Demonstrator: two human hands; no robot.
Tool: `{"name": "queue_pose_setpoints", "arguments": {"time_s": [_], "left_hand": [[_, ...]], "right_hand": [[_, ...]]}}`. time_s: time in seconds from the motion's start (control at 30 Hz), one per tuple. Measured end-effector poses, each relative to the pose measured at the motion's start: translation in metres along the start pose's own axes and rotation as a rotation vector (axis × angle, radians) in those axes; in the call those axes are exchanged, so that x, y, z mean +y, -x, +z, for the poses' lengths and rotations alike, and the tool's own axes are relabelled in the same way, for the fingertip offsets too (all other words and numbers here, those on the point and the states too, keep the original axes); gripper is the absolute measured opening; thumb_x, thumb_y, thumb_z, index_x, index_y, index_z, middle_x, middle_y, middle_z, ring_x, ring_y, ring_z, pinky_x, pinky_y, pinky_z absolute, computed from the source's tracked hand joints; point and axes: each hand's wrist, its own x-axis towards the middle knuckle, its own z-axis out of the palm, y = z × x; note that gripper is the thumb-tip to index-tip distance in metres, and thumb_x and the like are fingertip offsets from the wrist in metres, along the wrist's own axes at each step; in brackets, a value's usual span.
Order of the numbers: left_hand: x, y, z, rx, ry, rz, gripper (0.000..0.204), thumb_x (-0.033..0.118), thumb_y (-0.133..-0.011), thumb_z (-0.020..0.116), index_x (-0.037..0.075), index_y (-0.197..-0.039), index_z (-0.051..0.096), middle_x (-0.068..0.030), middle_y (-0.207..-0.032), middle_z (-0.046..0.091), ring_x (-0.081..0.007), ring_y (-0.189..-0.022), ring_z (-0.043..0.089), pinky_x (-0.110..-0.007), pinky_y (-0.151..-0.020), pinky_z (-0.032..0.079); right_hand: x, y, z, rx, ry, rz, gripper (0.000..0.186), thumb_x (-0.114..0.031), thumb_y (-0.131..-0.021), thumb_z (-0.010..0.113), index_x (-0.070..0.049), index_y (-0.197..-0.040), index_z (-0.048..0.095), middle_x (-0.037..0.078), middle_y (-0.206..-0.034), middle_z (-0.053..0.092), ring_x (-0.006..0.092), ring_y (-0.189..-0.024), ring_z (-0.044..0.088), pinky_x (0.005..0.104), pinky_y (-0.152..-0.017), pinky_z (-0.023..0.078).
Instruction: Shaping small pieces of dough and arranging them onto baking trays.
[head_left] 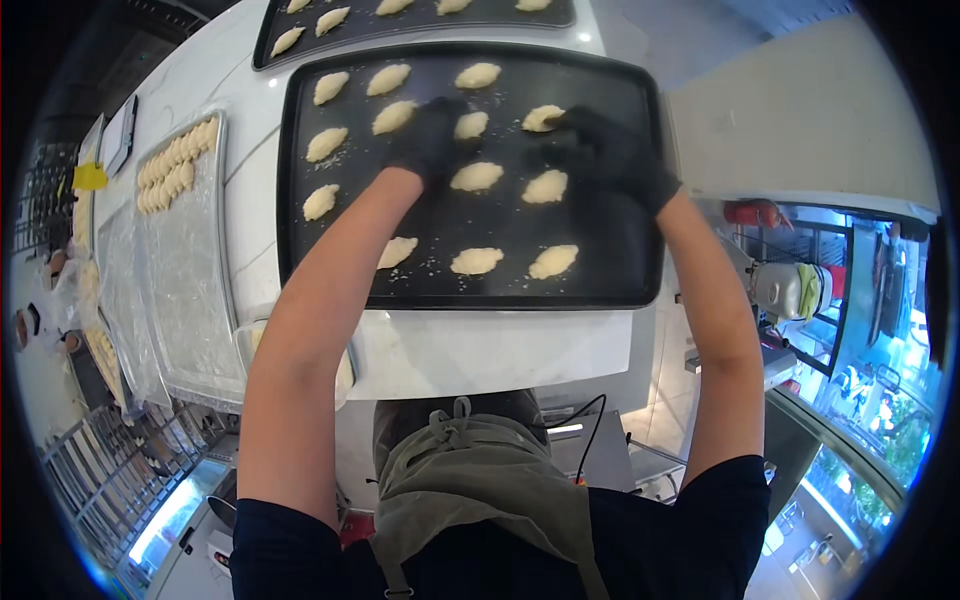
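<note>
Both my hands wear black gloves over a large black baking tray point(607, 285) that holds several pale, shaped dough pieces in loose rows. My left hand point(432, 142) is over the middle of the tray, its fingers beside one dough piece point(471, 125). Toward the right side, my right hand point(612, 155) has its fingertips at the right end of another dough piece point(543, 119). Dark gloves blend into the dark tray, so how far the fingers are closed is unclear. Nearer to me lies a front row with a dough piece point(477, 261) and white crumbs around it.
Beyond stands a second dark tray point(420, 22) of dough pieces. On the left, a metal tray point(190, 300) lined with clear plastic carries closely packed dough pieces point(180, 165) at its far end. The white table point(500, 350) has its near edge just before my apron.
</note>
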Motion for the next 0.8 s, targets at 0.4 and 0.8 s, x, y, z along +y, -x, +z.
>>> {"name": "queue_pose_setpoints", "arguments": {"time_s": [0.4, 0.8], "left_hand": [[-0.002, 0.086, -0.075, 0.317, -0.034, 0.325, 0.018, 0.023, -0.082, 0.062, 0.014, -0.097, 0.068, -0.0090, -0.097, 0.069, -0.0276, -0.081, 0.065, -0.040, -0.072, 0.052], [-0.453, 0.234, -0.261, 0.686, 0.104, -0.612, 0.032, 0.025, -0.089, 0.063, 0.007, -0.115, 0.070, -0.0090, -0.100, 0.074, -0.0245, -0.088, 0.069, -0.034, -0.080, 0.053]], "right_hand": [[-0.073, -0.056, -0.003, 0.214, 0.420, -0.140, 0.023, -0.011, -0.078, 0.073, 0.000, -0.098, 0.070, 0.010, -0.096, 0.070, 0.0235, -0.081, 0.064, 0.0332, -0.078, 0.051], [-0.350, -0.267, 0.248, -0.030, -0.987, 0.238, 0.038, -0.011, -0.092, 0.067, 0.006, -0.125, 0.062, 0.013, -0.110, 0.071, 0.0169, -0.090, 0.065, 0.0278, -0.080, 0.054]]}}
